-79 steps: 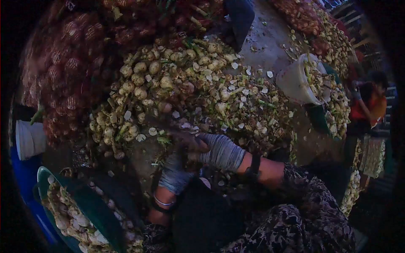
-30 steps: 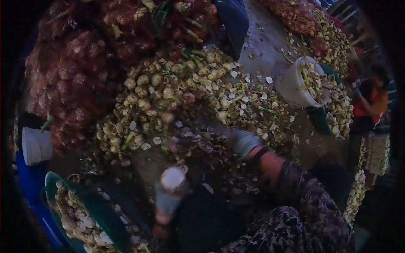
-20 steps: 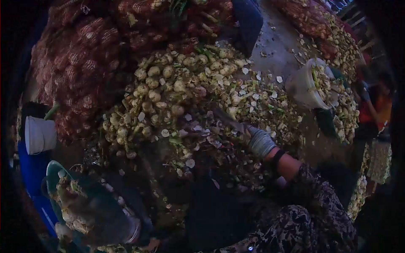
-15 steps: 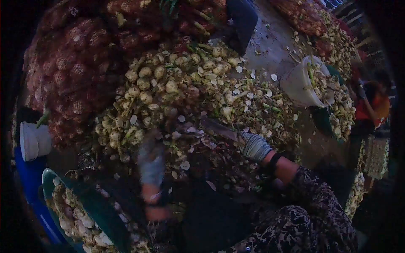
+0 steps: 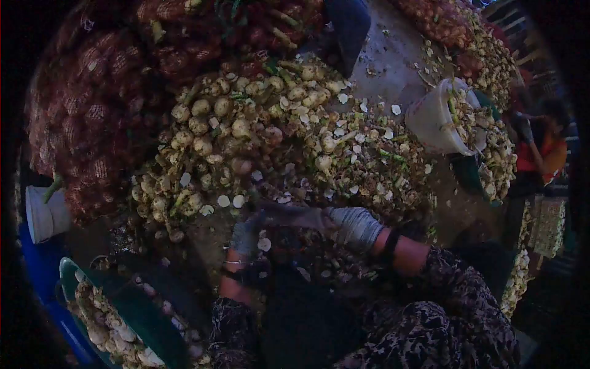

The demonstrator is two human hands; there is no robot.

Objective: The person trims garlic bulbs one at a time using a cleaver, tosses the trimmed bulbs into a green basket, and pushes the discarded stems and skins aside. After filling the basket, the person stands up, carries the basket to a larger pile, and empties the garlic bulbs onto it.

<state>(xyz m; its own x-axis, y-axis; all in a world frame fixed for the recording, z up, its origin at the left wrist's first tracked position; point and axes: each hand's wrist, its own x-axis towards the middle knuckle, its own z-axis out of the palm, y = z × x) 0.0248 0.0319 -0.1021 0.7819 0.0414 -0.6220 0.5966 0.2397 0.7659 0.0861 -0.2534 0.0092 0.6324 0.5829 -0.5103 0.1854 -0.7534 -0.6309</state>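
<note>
My right hand [image 5: 356, 227], in a grey-white glove, is closed around the handle of a knife [image 5: 295, 216]. Its broad blade points left, toward my other hand. My left hand [image 5: 246, 238], gloved too, is at the blade's tip end; its fingers are dark and smeared, so what they hold, if anything, cannot be made out. Beyond both hands spreads a heap of garlic-like bulbs [image 5: 200, 126], some with stalks. White cut slices [image 5: 238, 201] and trimmings [image 5: 369, 175] lie among and beside them.
Bulb-filled red mesh sacks [image 5: 86, 117] rise at the left. A green tub [image 5: 132, 301] of bulbs stands lower left, near a white bucket [image 5: 46, 215]. A tilted white bucket [image 5: 433, 120] spills bulbs at the right. Another person [image 5: 544, 147] in orange sits far right.
My left hand has moved up and right, to the knife's tip end. My right hand has shifted slightly left and down with the knife, whose blade is now more level.
</note>
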